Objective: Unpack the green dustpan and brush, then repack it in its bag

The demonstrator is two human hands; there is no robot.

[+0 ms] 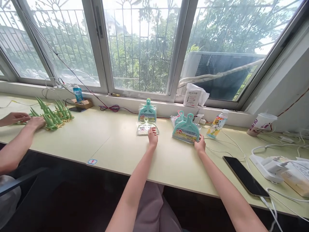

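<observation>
My right hand [200, 144] grips the lower right corner of a teal mini dustpan set [185, 131] in clear wrap, with a printed label. Behind it, partly hidden, is another wrapped set [178, 118] in teal with some pink. My left hand [152, 137], fingers curled, is at the right end of a pale dustpan set [144, 128] with a yellow-green rim, also wrapped. That one lies in front of a further teal dustpan set [147, 113]. All these sets rest on the pale table [120, 145].
At left a co-worker's hands [36, 122] touch a group of green spiky pieces [51, 117]. A drink bottle [218, 124], a cup [261, 124], a phone [245, 175] and a power strip [265, 169] with cables are at right. A white package [193, 96] sits on the sill.
</observation>
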